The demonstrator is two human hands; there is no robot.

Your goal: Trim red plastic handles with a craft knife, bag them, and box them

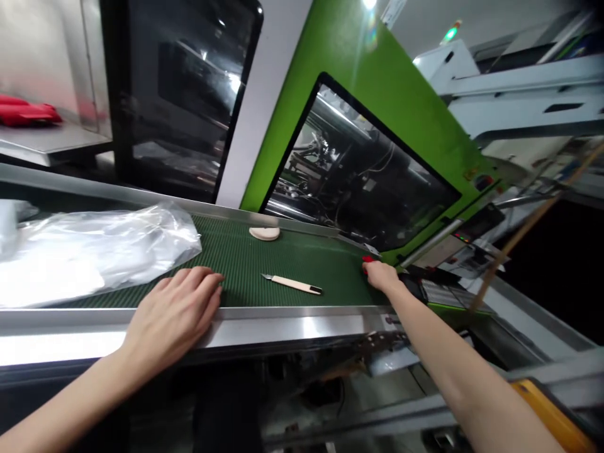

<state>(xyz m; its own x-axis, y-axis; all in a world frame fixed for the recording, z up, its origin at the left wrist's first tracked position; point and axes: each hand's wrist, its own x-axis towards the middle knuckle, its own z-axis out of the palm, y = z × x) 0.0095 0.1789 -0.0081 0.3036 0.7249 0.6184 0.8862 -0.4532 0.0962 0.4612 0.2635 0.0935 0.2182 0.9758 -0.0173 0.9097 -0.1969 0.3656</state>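
Observation:
My left hand (182, 305) rests over the near metal rim (302, 313) of a green ribbed conveyor belt (236, 251). Its fingers are loosely bent and hold nothing, close to a clear plastic bag (117, 245). At the belt's right end my right hand (381, 275) is closed on a small red piece (365, 264), mostly hidden by the fingers; its kind does not show. Between the hands lies a craft knife (295, 285) with a pale handle, blade pointing left. Behind it, near the far rim, sits a pale half-round pad (265, 233).
A green machine (287, 126) with a dark window (358, 170) stands right behind the belt. Red items (28, 113) lie on a metal shelf (47, 138) at the far left. Something yellow (552, 409) is at the lower right, near my right forearm.

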